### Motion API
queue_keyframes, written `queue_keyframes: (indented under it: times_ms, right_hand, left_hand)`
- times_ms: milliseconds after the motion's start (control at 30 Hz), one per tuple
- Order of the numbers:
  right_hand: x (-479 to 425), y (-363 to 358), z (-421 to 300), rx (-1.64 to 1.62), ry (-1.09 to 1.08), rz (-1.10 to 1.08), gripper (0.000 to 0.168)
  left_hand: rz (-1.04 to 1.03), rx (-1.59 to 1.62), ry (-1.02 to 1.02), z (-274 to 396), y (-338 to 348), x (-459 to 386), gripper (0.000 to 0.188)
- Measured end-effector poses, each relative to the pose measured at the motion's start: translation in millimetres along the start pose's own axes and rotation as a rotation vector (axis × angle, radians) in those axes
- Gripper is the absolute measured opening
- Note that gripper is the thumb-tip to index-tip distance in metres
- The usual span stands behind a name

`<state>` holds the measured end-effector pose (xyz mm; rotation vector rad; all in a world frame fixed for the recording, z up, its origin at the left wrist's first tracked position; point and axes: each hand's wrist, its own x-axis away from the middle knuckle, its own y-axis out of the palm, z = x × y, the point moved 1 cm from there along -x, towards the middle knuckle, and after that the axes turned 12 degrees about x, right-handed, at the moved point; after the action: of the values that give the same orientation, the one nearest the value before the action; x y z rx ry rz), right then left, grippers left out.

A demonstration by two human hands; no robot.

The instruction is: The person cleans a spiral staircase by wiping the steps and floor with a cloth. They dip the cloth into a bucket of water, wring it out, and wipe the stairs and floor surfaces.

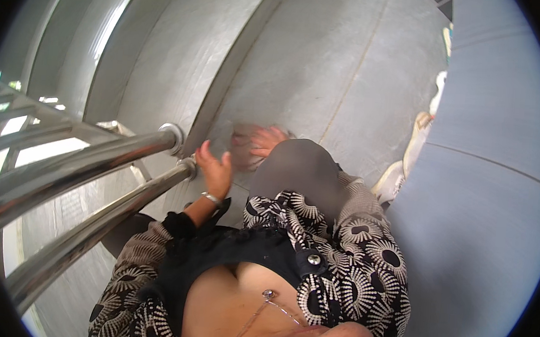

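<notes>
My left hand (214, 169), with a silver-coloured band at the wrist, is raised beside the end of the lower metal rail (156, 184). Its fingers are apart and nothing is in it. Past my bent knee (298, 170), in grey cloth, my right hand (266, 141) is low at the grey floor (303, 91), its fingers spread. A blurred brownish patch (243, 155), possibly a cloth, lies under or beside that hand; whether I grip it cannot be told. The knee hides part of the right forearm. Both arms wear black-and-cream patterned sleeves.
Grey stair steps (166, 34) run along the upper left. Polished round rails (82, 169) reach in from the left and end near my left hand. A smooth grey-blue panel (480, 183) stands on the right, with pale, irregular patches (415, 141) along its edge.
</notes>
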<state>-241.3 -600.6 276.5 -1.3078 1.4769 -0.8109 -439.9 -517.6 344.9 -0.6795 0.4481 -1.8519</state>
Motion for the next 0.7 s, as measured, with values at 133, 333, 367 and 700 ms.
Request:
queue_keyframes:
  times_ms: [133,333,367,700]
  right_hand:
    - [21,-13,7,0.063,0.189,0.2,0.044]
    - [57,-4,60,-0.68,0.738,-0.373,0.031]
    - [54,-11,74,-0.883,0.873,-0.434,0.031]
    - [4,-113,20,-0.844,0.859,0.015,0.031]
  left_hand:
    - [-0.326,-0.118,0.515,-2,31,0,0.062]
    - [-0.764,-0.032,0.249,-16,74,-35,0.061]
    - [-0.751,-0.001,0.247,-15,74,-35,0.057]
    - [-1.031,0.962,-0.215,138,48,-40,0.04]
